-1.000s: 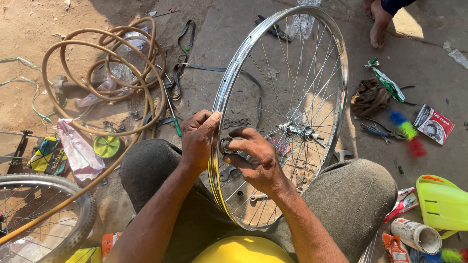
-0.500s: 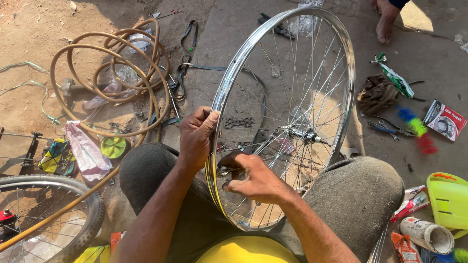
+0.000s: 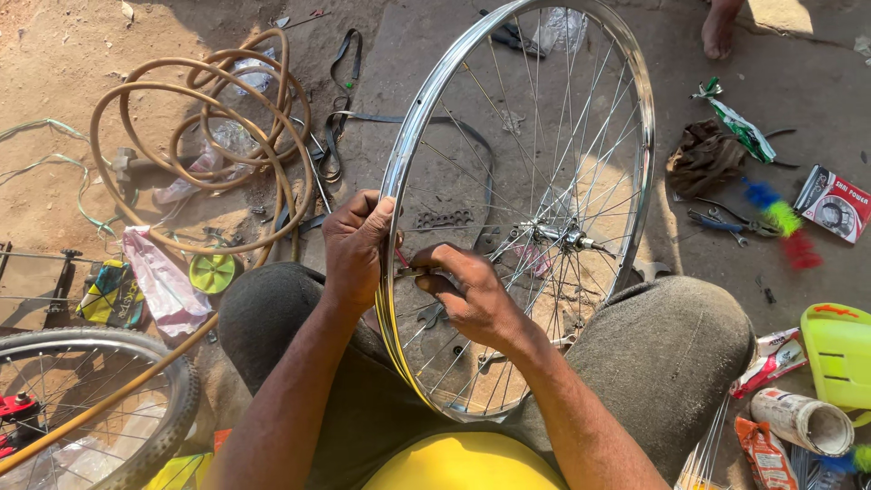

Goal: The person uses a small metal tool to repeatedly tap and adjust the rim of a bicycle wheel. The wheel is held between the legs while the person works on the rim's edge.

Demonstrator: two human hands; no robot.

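A chrome bicycle wheel rim (image 3: 641, 136) with thin spokes and a hub (image 3: 555, 235) stands upright between my knees. My left hand (image 3: 356, 245) grips the rim's near left edge. My right hand (image 3: 464, 289) reaches inside the rim among the spokes, fingers pinched on a small metal tool (image 3: 406, 269) close to the rim, right next to my left hand's fingers.
A coiled tan hose (image 3: 195, 136) lies at the left, with a tyred wheel (image 3: 172, 399) at the lower left. Pliers (image 3: 721, 222), a brown rag (image 3: 703, 156), a small box (image 3: 833, 201) and a yellow-green container (image 3: 839, 354) sit at the right. Another person's bare foot (image 3: 721, 27) is at the top.
My right hand has slid from the outside of the rim to inside it among the spokes. My left hand stays on the rim. The view has shifted slightly.
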